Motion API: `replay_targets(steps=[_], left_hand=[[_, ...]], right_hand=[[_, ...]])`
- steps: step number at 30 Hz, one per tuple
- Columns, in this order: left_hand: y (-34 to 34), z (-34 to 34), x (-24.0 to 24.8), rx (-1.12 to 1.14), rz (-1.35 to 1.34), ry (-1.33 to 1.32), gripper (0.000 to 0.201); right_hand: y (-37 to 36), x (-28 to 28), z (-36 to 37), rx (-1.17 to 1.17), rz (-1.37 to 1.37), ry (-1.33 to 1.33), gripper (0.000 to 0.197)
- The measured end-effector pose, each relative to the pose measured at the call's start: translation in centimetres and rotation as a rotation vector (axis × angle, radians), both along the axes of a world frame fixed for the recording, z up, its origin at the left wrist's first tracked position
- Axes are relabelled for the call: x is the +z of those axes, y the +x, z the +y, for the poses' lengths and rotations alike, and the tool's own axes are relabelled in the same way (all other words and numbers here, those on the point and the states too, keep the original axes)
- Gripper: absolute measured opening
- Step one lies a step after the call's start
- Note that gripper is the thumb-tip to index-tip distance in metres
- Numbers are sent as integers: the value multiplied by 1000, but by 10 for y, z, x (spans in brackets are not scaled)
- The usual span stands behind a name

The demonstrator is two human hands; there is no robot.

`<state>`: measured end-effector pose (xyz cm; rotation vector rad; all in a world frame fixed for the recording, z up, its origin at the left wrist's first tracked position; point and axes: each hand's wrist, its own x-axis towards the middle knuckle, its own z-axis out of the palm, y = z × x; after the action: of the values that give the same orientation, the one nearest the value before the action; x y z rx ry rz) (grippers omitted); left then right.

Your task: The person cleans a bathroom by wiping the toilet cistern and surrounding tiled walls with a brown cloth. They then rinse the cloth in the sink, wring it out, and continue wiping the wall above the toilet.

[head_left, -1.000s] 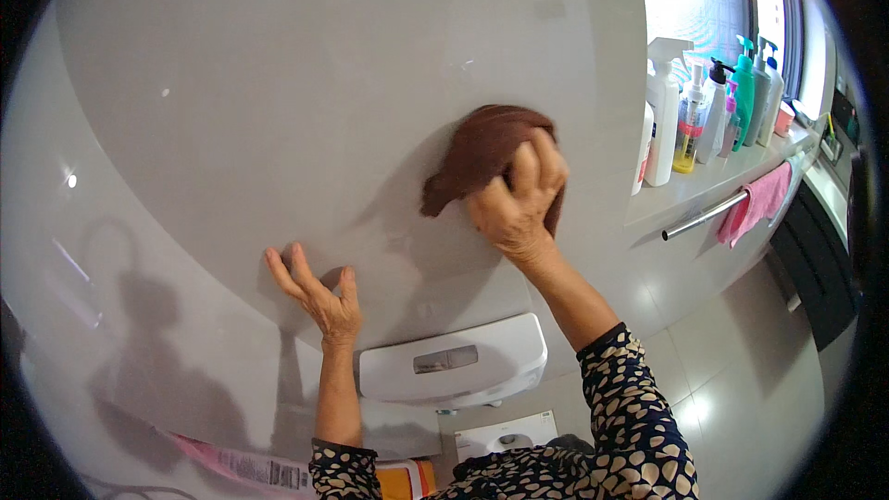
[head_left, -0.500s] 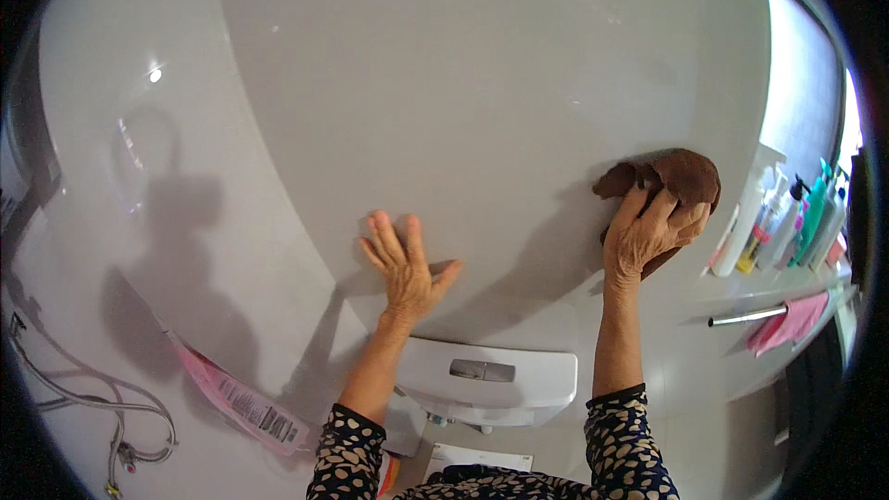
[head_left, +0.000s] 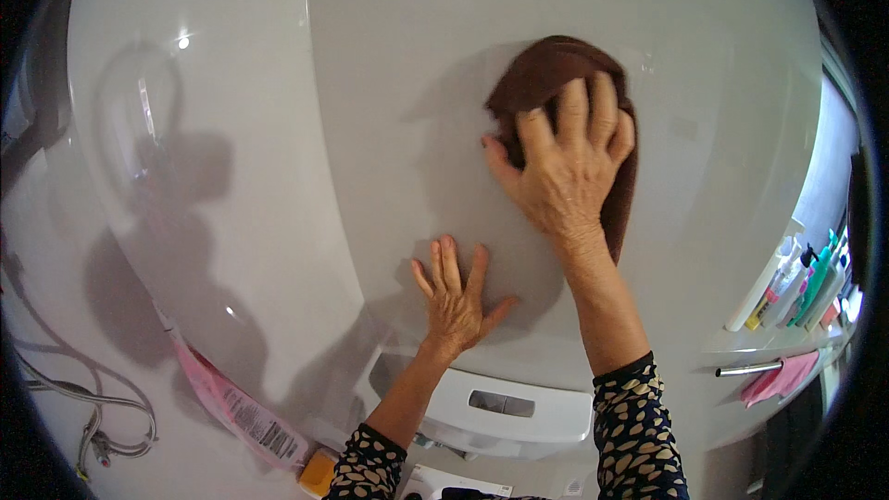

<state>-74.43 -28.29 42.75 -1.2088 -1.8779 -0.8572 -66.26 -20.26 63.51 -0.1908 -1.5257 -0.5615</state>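
My right hand presses a brown cloth against the pale glossy wall. Its fingers are bent over the cloth, whose lower end hangs beside my wrist; the part under the palm is hidden. Lower and to the left, my left hand rests on the same wall with nothing in it, fingers spread. Just below that hand is the white toilet tank, with a push-button plate on its lid.
A pink package hangs at lower left, near a coiled metal hose and a yellow block. At right, several bottles stand on a ledge by a window. Beneath them, a pink cloth drapes over a metal rail.
My right hand has swept the brown cloth up and to the left across the wall. In the picture, my left hand sits slightly farther right, and the whole view has shifted.
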Motion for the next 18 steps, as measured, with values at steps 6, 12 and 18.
replay_targets(steps=[6, 12, 18], left_hand=[[-7, 10, -7, -48, 88, 154, 86], [-7, 6, -10, -31, 73, 118, 85], [-8, -5, -3, -29, 52, 16, 88]], right_hand=[[-62, -26, -24, 266, -283, 220, 15], [-79, -21, -35, 297, -169, 199, 14], [5, -32, 4, -203, 75, -70, 17]])
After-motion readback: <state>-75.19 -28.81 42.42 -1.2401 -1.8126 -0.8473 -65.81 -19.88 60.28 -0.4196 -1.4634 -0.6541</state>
